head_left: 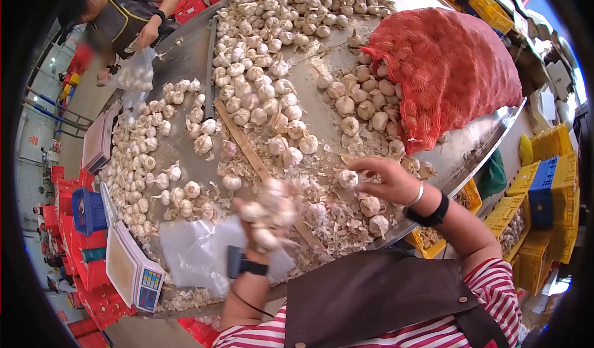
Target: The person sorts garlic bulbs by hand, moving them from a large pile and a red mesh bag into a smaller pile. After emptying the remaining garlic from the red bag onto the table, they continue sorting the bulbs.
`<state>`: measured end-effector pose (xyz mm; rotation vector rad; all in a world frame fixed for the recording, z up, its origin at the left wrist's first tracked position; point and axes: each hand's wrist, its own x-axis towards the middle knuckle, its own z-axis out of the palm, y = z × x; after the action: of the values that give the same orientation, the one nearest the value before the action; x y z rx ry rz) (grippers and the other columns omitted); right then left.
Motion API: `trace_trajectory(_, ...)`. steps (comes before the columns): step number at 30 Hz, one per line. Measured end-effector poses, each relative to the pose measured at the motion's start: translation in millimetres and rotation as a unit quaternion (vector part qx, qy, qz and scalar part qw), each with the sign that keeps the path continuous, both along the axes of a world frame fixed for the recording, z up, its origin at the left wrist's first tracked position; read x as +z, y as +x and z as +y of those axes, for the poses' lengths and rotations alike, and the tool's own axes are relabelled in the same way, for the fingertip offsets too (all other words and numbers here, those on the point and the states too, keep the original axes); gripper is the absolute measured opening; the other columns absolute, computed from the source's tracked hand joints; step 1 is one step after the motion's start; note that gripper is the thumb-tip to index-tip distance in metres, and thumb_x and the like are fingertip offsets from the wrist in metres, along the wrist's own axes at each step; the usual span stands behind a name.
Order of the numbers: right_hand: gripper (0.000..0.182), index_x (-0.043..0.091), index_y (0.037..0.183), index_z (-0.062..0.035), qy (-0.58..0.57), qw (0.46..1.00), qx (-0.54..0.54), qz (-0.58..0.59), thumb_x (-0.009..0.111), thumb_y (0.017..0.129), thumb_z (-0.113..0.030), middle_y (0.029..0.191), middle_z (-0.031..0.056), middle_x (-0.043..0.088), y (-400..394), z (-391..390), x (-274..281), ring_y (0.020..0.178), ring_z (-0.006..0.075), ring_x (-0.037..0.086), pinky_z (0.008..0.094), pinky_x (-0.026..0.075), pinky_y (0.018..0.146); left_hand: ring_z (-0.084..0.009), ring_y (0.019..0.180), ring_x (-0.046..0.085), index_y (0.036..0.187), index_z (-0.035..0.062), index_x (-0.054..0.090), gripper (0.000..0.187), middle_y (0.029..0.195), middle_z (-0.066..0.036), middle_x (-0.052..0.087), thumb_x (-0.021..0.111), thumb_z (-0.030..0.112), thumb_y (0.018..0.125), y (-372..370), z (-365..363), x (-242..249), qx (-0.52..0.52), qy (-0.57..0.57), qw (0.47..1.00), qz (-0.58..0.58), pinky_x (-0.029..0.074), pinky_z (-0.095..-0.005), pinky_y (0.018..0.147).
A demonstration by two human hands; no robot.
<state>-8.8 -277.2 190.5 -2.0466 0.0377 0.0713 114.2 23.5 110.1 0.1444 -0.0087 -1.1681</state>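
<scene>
Under both hands spreads a round metal table (470, 143), dull grey and scuffed, littered with papery garlic skins (337, 221) that lie thickest just beyond the fingers. Loose garlic bulbs (260, 75) cover most of the surface away from the hands, white with purple flushes, knobbly and stalked. A wooden slat (242, 142) runs diagonally from near the left hand out into the pile. Beyond the right hand slumps a red mesh sack (451, 63), coarse netted and bulging, with bulbs spilling from its mouth. To the left of the left hand sits a white weighing scale (127, 270) at the table edge, and clear plastic bags (198, 249) lie crumpled just beside that wrist. Red crates (93, 274) stack on the floor past the scale; yellow crates (550, 181) stand out to the right of the right arm. Across the table another person (133, 13) holds a clear bag of garlic.

The left hand (267, 221) is curled upward and clenched around a cluster of bulbs (269, 208), blurred so the count is unclear. The right hand (383, 181) reaches over the skins with fingers bent, pinching a single bulb (347, 178) at the fingertips. More bulbs lie just below that hand near the table rim
</scene>
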Motion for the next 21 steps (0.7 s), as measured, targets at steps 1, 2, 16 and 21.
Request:
trace_trajectory(1, 0.037, 0.061, 0.115, -0.0079, -0.037, 0.999, 0.008, 0.013, 0.073, 0.082, -0.020, 0.106, 0.0123, 0.063, -4.2, -12.0, 2.3, 0.099, 0.0287, 0.062, 0.0367, 0.051, 0.084, -0.0160, 0.071, 0.056, 0.135, -0.0041, 0.032, 0.101, 0.117, -0.024, 0.051, 0.065, 0.069, 0.074, 34.4, 38.1, -33.8, 0.115, 0.092, 0.986, -0.075, 0.046, -0.0219, 0.042)
trace_trajectory(2, 0.036, 0.062, 0.113, -0.0077, -0.075, 0.997, 0.017, 0.026, 0.073, 0.081, -0.019, 0.104, 0.0118, 0.063, -8.6, -24.2, 3.0, 0.097, 0.0286, 0.062, 0.0367, 0.051, 0.084, -0.0223, 0.087, 0.058, 0.133, -0.0041, 0.036, 0.092, 0.123, -0.023, 0.049, 0.063, 0.064, 0.078, 52.4, 41.4, 8.2, 0.190, 0.136, 0.971, -0.056, 0.051, -0.0242, 0.049)
trace_trajectory(16, 0.029, 0.067, 0.099, -0.0091, -0.428, 0.900, 0.076, 0.030, 0.068, 0.073, -0.021, 0.087, 0.0169, 0.064, 93.3, -154.3, -19.9, 0.086, 0.0361, 0.062, 0.0453, 0.051, 0.077, -0.0200, 0.093, 0.061, 0.117, 0.0018, 0.060, 0.034, 0.108, -0.012, 0.064, 0.063, 0.017, 0.087, 251.4, 111.6, 39.0, 0.333, 0.681, 0.353, -0.548, 0.049, -0.0326, 0.082)
trace_trajectory(21, 0.027, 0.068, 0.089, -0.0061, -0.559, 0.806, 0.102, 0.168, 0.069, 0.073, -0.028, 0.089, 0.0118, 0.068, 105.4, -106.5, -75.6, 0.089, 0.0275, 0.066, 0.0391, 0.052, 0.076, -0.0304, 0.091, 0.062, 0.098, 0.0088, 0.065, 0.026, 0.093, -0.013, 0.065, 0.065, 0.025, 0.077, 110.5, -86.7, 19.9, 0.122, 0.394, 0.252, -0.875, 0.048, -0.0446, 0.080)
